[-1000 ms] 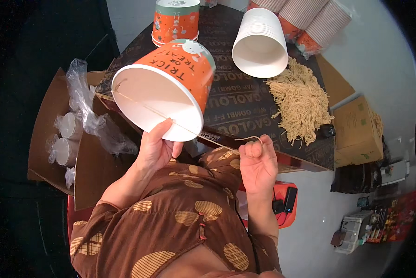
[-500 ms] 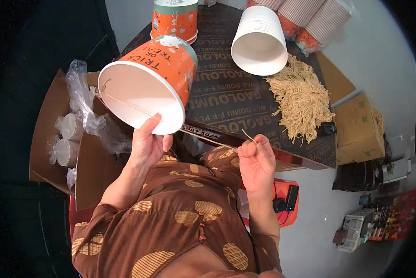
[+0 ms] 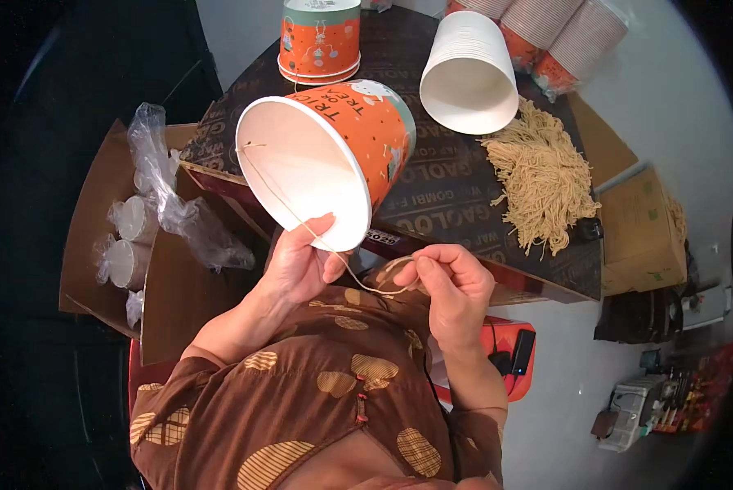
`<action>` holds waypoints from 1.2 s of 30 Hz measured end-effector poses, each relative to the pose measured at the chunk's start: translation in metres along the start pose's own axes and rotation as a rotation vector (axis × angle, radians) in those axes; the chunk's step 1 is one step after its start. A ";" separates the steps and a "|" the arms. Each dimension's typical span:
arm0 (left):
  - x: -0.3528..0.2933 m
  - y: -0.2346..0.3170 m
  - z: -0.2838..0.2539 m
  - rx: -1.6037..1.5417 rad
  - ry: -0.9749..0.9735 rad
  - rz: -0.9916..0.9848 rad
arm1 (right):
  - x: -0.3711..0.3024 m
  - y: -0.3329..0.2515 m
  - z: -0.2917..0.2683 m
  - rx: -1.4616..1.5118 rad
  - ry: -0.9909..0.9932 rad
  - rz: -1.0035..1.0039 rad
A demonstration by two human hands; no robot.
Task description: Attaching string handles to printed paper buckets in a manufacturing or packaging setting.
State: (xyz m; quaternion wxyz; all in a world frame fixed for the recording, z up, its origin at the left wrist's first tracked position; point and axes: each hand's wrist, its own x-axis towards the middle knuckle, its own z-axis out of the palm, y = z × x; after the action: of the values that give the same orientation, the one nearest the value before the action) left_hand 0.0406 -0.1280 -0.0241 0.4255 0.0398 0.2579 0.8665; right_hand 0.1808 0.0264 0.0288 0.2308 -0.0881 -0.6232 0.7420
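Observation:
An orange paper bucket point(image 3: 366, 135) with a green band and a white inside lies tilted, its mouth toward me. My left hand point(image 3: 297, 257) grips its lower rim, the thumb inside. Thin tan string point(image 3: 281, 192) is fixed through the wall at the rim's left side. It runs across the mouth, past my left thumb, and droops to my right hand point(image 3: 452, 286). There my thumb and fingers are pinched on the string, with a small loop of it at the fingertips. My right hand is in front of the table edge, apart from the bucket.
Upside-down orange buckets point(image 3: 319, 45) stand at the back of the dark table point(image 3: 432, 192). A stack of white buckets point(image 3: 469, 77) lies right of them, beside a pile of tan strings point(image 3: 542, 180). Wrapped stacks point(image 3: 558, 49) stand behind. A carton point(image 3: 166, 294) with plastic-wrapped stacks is at left.
The bucket and my left hand have shifted right in the view. The string, taut before, now hangs slack, and my right hand has turned, its fingers now toward the bucket.

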 end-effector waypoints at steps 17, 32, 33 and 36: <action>-0.004 -0.008 0.014 -0.057 0.035 -0.190 | 0.008 0.009 0.007 -0.714 0.105 -0.772; -0.009 -0.008 0.035 -0.026 0.140 -0.200 | 0.017 0.019 0.007 -0.755 0.123 -0.908; -0.009 -0.009 0.035 -0.026 0.140 -0.200 | 0.017 0.020 0.007 -0.753 0.124 -0.913; -0.008 -0.009 0.034 -0.018 0.125 -0.196 | 0.017 0.020 0.007 -0.757 0.120 -0.924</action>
State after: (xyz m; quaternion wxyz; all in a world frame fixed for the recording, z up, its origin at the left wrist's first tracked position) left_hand 0.0623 -0.1157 0.0027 0.4915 -0.0434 0.2788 0.8239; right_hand 0.1580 0.0253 0.0134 0.5169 0.0743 -0.8037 0.2852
